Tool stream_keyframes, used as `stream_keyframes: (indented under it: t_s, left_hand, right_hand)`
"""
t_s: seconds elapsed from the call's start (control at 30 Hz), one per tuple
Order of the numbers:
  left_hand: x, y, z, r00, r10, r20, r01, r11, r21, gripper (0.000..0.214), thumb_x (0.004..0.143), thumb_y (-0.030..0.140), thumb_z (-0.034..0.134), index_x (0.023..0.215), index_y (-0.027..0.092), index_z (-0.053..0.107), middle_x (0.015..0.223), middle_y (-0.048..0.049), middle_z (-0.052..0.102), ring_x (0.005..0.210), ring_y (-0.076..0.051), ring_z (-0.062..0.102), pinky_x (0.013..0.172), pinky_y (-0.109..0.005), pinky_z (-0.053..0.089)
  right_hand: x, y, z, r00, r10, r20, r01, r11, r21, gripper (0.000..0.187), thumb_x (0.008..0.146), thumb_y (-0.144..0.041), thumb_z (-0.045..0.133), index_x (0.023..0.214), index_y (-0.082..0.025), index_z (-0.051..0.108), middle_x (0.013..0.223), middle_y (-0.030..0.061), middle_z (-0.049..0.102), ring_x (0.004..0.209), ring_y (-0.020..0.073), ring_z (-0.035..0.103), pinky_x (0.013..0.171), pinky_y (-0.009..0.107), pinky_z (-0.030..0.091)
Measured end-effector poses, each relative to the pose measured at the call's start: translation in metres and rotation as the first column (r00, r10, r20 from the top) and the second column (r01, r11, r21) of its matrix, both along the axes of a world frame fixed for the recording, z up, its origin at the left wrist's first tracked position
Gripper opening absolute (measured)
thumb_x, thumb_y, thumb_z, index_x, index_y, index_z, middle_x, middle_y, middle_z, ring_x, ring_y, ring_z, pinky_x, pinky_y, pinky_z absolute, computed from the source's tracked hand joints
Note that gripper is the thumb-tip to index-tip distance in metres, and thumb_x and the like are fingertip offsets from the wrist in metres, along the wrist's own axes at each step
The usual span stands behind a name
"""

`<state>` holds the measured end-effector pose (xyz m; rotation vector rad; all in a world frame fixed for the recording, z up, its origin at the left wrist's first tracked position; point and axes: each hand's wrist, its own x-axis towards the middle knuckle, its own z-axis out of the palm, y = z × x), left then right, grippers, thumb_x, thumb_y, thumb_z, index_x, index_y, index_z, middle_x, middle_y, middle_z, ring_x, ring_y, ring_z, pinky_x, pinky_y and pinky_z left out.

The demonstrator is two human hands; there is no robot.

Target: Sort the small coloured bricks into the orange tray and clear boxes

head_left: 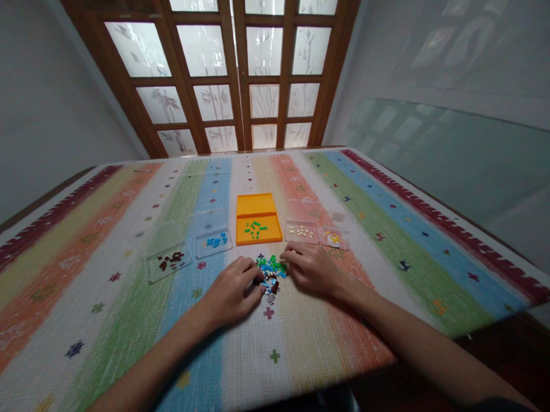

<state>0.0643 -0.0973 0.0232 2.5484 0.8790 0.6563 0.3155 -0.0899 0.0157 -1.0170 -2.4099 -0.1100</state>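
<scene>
A small mixed pile of toy building bricks (272, 268), in green, blue, brown and white, lies on the striped tablecloth between my hands. My left hand (237, 288) rests at the pile's left edge, its fingers curled in and the thumb low beside the bricks. At the right edge is my right hand (310, 268), with fingers bent and pressed together at the green bricks. What either hand's fingertips hold, if anything, is too small or hidden to make out. Just beyond the pile, an open orange case (240, 238) has loose green bricks (255, 230) in it.
Left of the case stand clear boxes: one (151, 273) with brown bricks (171, 259), another (199, 251) with blue bricks (217, 239). To its right, clear boxes hold cream bricks (300, 231) and yellow bricks (333, 237). The table's front edge lies near my forearms.
</scene>
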Motion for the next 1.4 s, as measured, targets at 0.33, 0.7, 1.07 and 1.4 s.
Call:
stream_keyframes:
  t_s: [0.33, 0.7, 1.07, 1.4]
  left_hand:
    - [-0.0012, 0.0004, 0.001, 0.999, -0.036, 0.001, 0.036, 0.998, -0.048, 0.01, 0.092, 0.017, 0.054, 0.097, 0.02, 0.062, 0.099, -0.0081, 0.061, 0.097, -0.025, 0.056, 0.085, -0.042, 0.05]
    - [0.0045, -0.0037, 0.002, 0.997, -0.066, 0.029, 0.068, 0.996, -0.057, 0.012, 0.099, 0.024, 0.052, 0.103, 0.02, 0.063, 0.102, -0.0088, 0.064, 0.097, -0.026, 0.056, 0.086, -0.044, 0.05]
    - [0.0036, -0.0022, 0.0008, 0.998, -0.064, 0.021, 0.065, 0.996, -0.053, 0.014, 0.097, 0.019, 0.052, 0.104, 0.021, 0.064, 0.101, -0.0084, 0.063, 0.098, -0.026, 0.056, 0.087, -0.044, 0.05]
    - [0.0024, -0.0026, 0.0059, 0.998, -0.045, 0.035, 0.047, 0.997, -0.062, 0.015, 0.096, 0.023, 0.054, 0.106, 0.021, 0.065, 0.102, -0.0086, 0.063, 0.1, -0.026, 0.056, 0.089, -0.044, 0.05]
  right_hand:
    - [-0.0018, 0.0002, 0.0009, 0.999, 0.022, -0.026, -0.021, 0.999, 0.029, 0.019, 0.085, -0.005, 0.051, 0.087, -0.015, 0.067, 0.084, 0.008, 0.064, 0.067, 0.0158, 0.049, 0.059, 0.03, 0.031]
    - [-0.0025, 0.0, 0.0025, 0.999, 0.028, -0.017, -0.027, 0.998, 0.049, 0.019, 0.083, -0.005, 0.051, 0.086, -0.014, 0.067, 0.083, 0.0073, 0.065, 0.066, 0.015, 0.049, 0.059, 0.029, 0.03]
    - [-0.003, -0.0008, 0.0019, 1.0, 0.018, -0.001, -0.018, 0.999, 0.041, 0.018, 0.085, -0.006, 0.052, 0.085, -0.015, 0.067, 0.083, 0.007, 0.065, 0.065, 0.015, 0.049, 0.059, 0.029, 0.031]
    - [-0.0024, -0.0018, 0.0023, 1.0, 0.007, 0.02, -0.007, 0.999, 0.036, 0.017, 0.084, -0.005, 0.053, 0.086, -0.015, 0.067, 0.082, 0.0064, 0.064, 0.066, 0.0153, 0.049, 0.059, 0.029, 0.029]
